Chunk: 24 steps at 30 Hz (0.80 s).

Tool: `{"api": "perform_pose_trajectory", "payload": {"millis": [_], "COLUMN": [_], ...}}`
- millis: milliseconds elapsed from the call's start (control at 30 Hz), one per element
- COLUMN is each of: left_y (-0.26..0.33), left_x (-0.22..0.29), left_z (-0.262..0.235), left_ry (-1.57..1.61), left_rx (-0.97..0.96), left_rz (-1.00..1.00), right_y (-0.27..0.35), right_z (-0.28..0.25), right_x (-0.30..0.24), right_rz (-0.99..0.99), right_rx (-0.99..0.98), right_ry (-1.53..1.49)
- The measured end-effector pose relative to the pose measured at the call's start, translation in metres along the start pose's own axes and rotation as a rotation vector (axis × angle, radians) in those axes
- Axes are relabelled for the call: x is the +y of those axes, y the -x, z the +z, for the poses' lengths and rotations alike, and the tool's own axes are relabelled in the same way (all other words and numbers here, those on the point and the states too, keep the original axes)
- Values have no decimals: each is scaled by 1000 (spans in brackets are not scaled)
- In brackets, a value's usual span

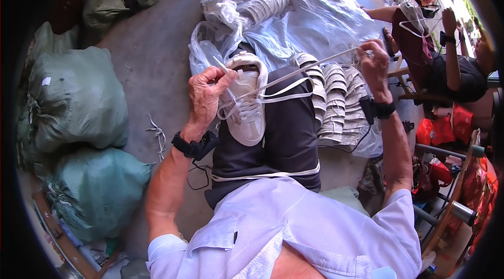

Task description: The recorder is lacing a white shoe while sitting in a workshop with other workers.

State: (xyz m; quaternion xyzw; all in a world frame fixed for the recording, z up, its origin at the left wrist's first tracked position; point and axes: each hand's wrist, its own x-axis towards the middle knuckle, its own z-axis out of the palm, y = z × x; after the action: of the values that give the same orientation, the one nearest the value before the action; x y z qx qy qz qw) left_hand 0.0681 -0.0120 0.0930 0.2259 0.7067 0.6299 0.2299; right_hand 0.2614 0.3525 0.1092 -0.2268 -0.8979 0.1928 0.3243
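White shoe (245, 101) rests on the person's dark-trousered lap (287, 132), sole down, steadied there for lacing. The left hand (206, 95) pinches one lace end just above the shoe's tongue. The right hand (375, 63), raised well to the right, is closed around the lace (310, 69) and draws it taut, apparently to even the slack. Stacked soles (336, 100) in clear bags lie beyond the knees; green sacks (76, 97) sit left. Another person (451, 63) sits at right.
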Motion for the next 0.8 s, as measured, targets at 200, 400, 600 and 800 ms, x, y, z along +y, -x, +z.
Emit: {"api": "perform_pose_trajectory", "payload": {"millis": [200, 400, 600, 800], "left_y": [0, 0, -3, -4], "left_x": [-6, -2, -3, -5], "left_z": [-2, 6, 4, 3], "left_ry": [-3, -18, -31, 10], "left_rx": [8, -8, 25, 35], "left_rz": [-3, 27, -38, -58], "right_y": [4, 15, 44, 80], "right_z": [-43, -74, 4, 65], "right_x": [48, 136, -29, -142], "right_rz": [127, 289, -137, -407], "right_rx": [0, 103, -63, -459], "right_ry": [73, 427, 155, -147]}}
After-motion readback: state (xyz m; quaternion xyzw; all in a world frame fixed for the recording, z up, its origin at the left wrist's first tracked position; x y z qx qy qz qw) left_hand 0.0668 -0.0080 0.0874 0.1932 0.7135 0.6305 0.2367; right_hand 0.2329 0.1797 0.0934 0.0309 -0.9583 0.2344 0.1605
